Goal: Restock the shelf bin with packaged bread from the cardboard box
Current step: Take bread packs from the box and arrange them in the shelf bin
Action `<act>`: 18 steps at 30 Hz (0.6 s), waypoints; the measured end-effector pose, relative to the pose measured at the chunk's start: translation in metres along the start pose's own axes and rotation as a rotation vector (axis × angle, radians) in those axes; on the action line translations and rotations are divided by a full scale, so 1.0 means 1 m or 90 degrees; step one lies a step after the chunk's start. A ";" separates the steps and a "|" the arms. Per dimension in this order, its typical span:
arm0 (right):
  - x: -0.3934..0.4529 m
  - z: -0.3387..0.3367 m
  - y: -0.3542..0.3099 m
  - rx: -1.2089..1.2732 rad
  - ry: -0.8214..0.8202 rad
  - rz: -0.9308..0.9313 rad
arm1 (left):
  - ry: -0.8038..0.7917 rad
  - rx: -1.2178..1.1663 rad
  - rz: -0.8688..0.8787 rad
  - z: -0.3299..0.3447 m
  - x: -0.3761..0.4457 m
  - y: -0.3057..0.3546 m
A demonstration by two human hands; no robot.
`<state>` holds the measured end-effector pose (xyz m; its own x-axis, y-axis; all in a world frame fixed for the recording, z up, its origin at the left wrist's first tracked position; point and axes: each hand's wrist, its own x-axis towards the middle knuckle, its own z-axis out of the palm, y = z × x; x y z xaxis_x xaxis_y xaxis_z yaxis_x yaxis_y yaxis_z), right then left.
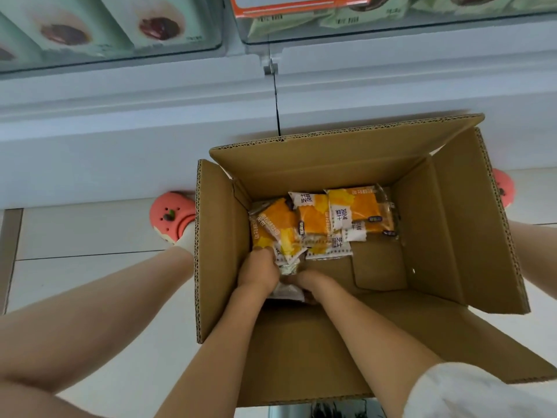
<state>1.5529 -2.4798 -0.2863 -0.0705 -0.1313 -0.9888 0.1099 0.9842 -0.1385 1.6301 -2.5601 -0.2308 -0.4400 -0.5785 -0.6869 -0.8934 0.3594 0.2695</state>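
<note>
An open cardboard box (446, 224) stands on the floor below me, flaps spread. Several orange-and-white bread packets (313, 220) lie in a loose heap at its bottom, toward the far left. Both my hands reach down inside the box. My left hand (259, 271) grips the near edge of a bread packet at the left of the heap. My right hand (307, 283) sits just beside it, fingers curled round a packet that is mostly hidden beneath the two hands.
A white shelf unit (135, 122) runs across ahead of the box, with clear bins (114, 28) of packaged goods at the top of view. My legs and pink shoes (171, 217) flank the box on the tiled floor. The box's right half is bare cardboard.
</note>
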 end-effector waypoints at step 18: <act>-0.167 -0.003 0.038 -0.351 0.409 -0.438 | -0.320 -0.865 -0.092 -0.009 -0.078 0.032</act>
<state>1.5655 -2.4196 -0.1259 -0.4695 -0.7452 -0.4736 -0.6001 0.6628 -0.4480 1.6348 -2.5100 -0.1629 -0.5175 -0.1339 -0.8451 -0.4468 -0.8000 0.4004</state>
